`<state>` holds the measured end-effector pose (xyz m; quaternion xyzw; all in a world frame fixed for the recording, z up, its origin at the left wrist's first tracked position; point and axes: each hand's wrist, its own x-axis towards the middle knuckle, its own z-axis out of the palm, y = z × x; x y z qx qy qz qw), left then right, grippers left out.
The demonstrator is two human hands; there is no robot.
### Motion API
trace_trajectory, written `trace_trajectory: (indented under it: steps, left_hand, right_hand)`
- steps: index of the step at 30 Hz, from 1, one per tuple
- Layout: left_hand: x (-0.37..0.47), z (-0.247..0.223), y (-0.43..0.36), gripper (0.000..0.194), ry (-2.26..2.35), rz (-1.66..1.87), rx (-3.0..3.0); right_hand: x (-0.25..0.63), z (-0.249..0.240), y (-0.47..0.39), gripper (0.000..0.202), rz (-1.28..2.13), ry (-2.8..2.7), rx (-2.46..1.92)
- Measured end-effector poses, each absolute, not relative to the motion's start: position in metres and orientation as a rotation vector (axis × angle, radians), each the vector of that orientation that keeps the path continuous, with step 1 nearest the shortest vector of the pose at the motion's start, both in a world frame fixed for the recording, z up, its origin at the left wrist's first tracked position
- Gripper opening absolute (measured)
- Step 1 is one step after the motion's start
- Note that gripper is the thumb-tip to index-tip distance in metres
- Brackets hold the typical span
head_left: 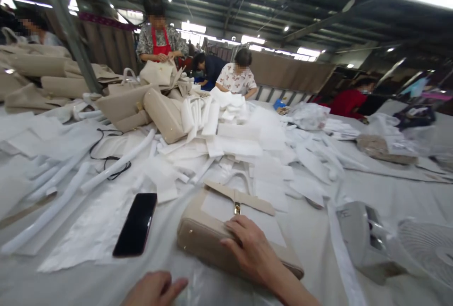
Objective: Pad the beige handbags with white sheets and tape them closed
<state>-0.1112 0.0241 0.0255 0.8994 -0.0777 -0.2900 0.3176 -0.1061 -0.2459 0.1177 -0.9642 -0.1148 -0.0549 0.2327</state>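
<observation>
A beige handbag [207,244] lies on its side on the covered table, its base toward me. Its flap strap carries a gold clasp [237,208], and a white sheet [262,223] lies on its upper face. My right hand [251,244] is on the bag's near edge, thumb against the base and fingers bent over the upper face. At the bottom of the view, my left hand [155,289] is apart from the bag, thumb and finger loosely out, with nothing seen in it. A black phone [135,225] lies left of the bag.
White paper sheets [244,145] and foam rolls [118,164] spread beyond the bag. Several beige bags [166,112] are heaped farther back. A white fan [430,249] lies at the right. Co-workers, one in a red apron [160,37], are across the table.
</observation>
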Motion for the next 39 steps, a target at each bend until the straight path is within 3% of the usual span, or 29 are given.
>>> trace_trajectory:
  steps: [5,8,12,21,26,31,34,35,39]
  left_hand:
    - [-0.040,0.059,0.023,0.055,-0.085,-0.197,2.129]
    - [-0.019,0.052,-0.004,0.065,-0.185,-0.261,1.941]
    - [-0.013,0.033,-0.026,0.060,-0.286,-0.385,1.857]
    - [-0.022,0.034,-0.037,0.056,-0.110,-0.288,1.895]
    - [-0.021,0.037,-0.033,0.060,-0.144,-0.404,1.913]
    - [-0.020,0.035,-0.029,0.063,-0.115,-0.427,1.921]
    - [-0.022,0.035,-0.030,0.066,-0.103,-0.421,1.918]
    - [-0.023,0.034,-0.031,0.067,-0.099,-0.414,1.923]
    - [-0.027,0.027,-0.028,0.066,-0.076,-0.399,1.943]
  right_hand:
    - [-0.111,0.106,-0.351,0.034,-0.499,0.248,-2.496]
    - [-0.108,0.084,-0.416,0.038,-0.515,0.402,-2.625]
    - [-0.084,0.061,-0.454,0.039,-0.453,0.353,-2.745]
    - [-0.036,0.019,-0.458,0.039,-0.089,0.272,-2.806]
    - [-0.040,0.008,-0.470,0.037,-0.117,0.524,-2.715]
    - [-0.084,0.033,-0.455,0.044,-0.300,0.703,-2.537]
    - [-0.138,0.050,-0.423,0.062,-0.268,0.759,-2.255]
    - [-0.155,0.053,-0.409,0.067,-0.194,0.750,-1.976]
    - [-0.192,0.055,-0.362,0.070,-0.138,0.704,-1.526]
